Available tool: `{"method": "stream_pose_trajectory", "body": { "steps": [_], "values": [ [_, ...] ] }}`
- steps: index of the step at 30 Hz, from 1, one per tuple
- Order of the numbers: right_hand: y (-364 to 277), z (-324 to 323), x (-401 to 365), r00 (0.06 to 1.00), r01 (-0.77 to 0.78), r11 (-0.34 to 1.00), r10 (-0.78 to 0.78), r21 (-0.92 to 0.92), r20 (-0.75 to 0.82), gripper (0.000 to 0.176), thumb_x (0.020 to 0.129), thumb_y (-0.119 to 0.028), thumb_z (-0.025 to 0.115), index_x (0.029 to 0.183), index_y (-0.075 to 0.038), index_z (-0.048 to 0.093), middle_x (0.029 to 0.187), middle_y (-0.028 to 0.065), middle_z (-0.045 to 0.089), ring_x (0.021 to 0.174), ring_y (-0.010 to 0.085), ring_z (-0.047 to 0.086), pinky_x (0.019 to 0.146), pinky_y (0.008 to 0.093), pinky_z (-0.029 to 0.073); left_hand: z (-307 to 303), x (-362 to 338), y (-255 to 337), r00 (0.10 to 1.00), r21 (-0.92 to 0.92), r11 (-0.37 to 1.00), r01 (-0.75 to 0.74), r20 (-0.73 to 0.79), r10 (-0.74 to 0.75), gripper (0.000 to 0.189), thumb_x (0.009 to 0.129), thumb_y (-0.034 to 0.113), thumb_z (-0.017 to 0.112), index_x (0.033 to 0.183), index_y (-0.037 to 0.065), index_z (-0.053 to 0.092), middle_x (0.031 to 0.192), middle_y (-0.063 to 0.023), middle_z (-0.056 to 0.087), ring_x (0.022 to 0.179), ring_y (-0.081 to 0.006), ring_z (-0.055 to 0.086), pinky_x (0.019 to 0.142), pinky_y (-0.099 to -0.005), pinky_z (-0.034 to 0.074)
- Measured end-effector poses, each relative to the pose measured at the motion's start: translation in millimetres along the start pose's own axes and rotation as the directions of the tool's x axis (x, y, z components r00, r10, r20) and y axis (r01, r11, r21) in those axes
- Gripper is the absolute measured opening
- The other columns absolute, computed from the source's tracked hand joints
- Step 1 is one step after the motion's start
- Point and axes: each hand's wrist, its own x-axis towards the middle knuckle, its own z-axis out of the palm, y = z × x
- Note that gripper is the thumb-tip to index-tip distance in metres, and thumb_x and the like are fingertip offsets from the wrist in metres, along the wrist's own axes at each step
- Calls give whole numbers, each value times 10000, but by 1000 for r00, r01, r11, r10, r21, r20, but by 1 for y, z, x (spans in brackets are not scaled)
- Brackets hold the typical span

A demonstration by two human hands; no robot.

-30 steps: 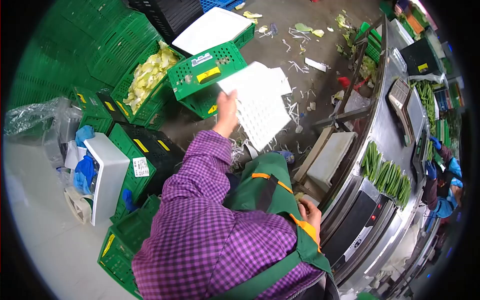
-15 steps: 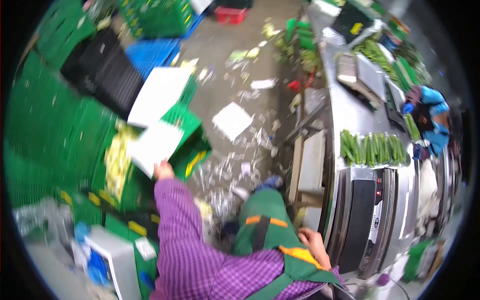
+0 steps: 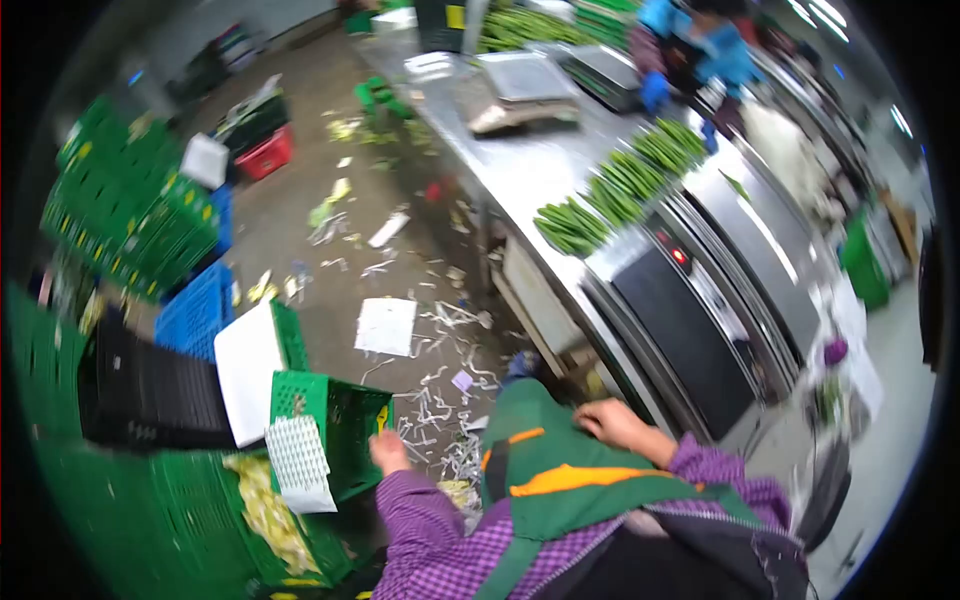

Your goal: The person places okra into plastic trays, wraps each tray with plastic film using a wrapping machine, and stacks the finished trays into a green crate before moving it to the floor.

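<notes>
My left hand (image 3: pixel 388 452) is beside the open green crate (image 3: pixel 345 425), at its right side. Blur hides its fingers, and I see nothing in it. A patterned white sheet (image 3: pixel 300 465) lies over the crate's left edge, apart from the hand. Left of it, a larger white sheet (image 3: pixel 250 370) rests by the black crate (image 3: pixel 150 385). My right hand (image 3: pixel 612 424) is in front of the green apron (image 3: pixel 535 430), its fingers curled together with nothing visible in them.
A metal table (image 3: pixel 500 165) bears bundles of green vegetables (image 3: pixel 625 185), a scale (image 3: pixel 525 80) and a wrapping machine (image 3: pixel 685 335). Across it stands a person in blue sleeves (image 3: pixel 725 55). Paper scraps (image 3: pixel 385 327) litter the floor. Green crates (image 3: pixel 140 200) are stacked at left.
My left hand has let go of the white sheet, which now lies on the crate, and has moved right. The view has turned toward the table. My right hand is higher in view.
</notes>
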Motion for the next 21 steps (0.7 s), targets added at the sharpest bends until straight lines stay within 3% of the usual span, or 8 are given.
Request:
{"method": "stream_pose_trajectory", "body": {
  "steps": [1,2,4,8,12,15,18,21],
  "values": [
    [-5,-6,3,1000,-15,999,16,28,-11,151,800,-153,575,882,-44,640,822,159,638,768,352,608,677,418,483,87,12,-48,903,303,950,82,-427,58,316,901,342,458,937,37,529,857,-96,560,743,-196,524,667,-323,467],
    [-10,-12,5,998,-70,996,70,52,-1,147,800,-155,584,863,-34,640,800,162,639,757,349,610,672,416,483,120,43,-89,869,377,922,88,-482,114,258,903,271,485,994,33,528,907,-92,576,762,-185,529,686,-333,474],
    [-8,-20,10,991,-114,980,123,161,-50,180,813,-199,605,819,-22,638,688,156,624,645,300,618,601,379,479,257,60,-153,958,471,876,101,-284,42,355,867,132,583,1187,22,474,1000,-87,583,823,-147,552,733,-309,485],
    [1,-45,18,945,-201,941,260,271,-198,276,837,-271,614,746,-10,616,565,125,577,475,212,546,501,333,430,423,112,-232,974,835,546,-68,174,-144,292,892,127,563,1142,-18,522,878,-41,585,719,-79,526,616,-208,440],
    [-1,-85,39,866,-348,807,472,478,-166,298,857,-270,604,736,3,609,500,66,490,452,90,439,467,275,381,476,197,-297,884,919,66,-390,393,-252,300,852,172,601,1077,-25,584,899,-64,630,739,-101,570,665,-239,470],
    [-12,-118,68,826,-294,693,531,658,-190,252,862,-229,597,778,7,627,502,24,476,469,67,433,465,259,375,493,256,-339,790,702,-365,-611,508,-344,355,823,196,585,1111,-10,573,1022,-205,615,925,-311,610,803,-378,479],
    [-5,-137,107,840,-249,612,522,751,-147,220,855,-192,602,921,17,613,634,23,547,554,69,483,507,253,403,512,295,-364,830,615,-568,-547,309,-464,300,819,193,570,1082,52,604,1045,-196,609,944,-335,594,815,-403,467],
    [4,-143,153,813,-138,562,535,815,-230,342,855,-171,591,1125,25,515,877,100,600,691,115,541,607,266,446,527,316,-375,758,647,-510,-568,168,-630,240,812,177,569,1008,53,630,981,-183,624,938,-327,592,824,-394,457]
  ]
}}
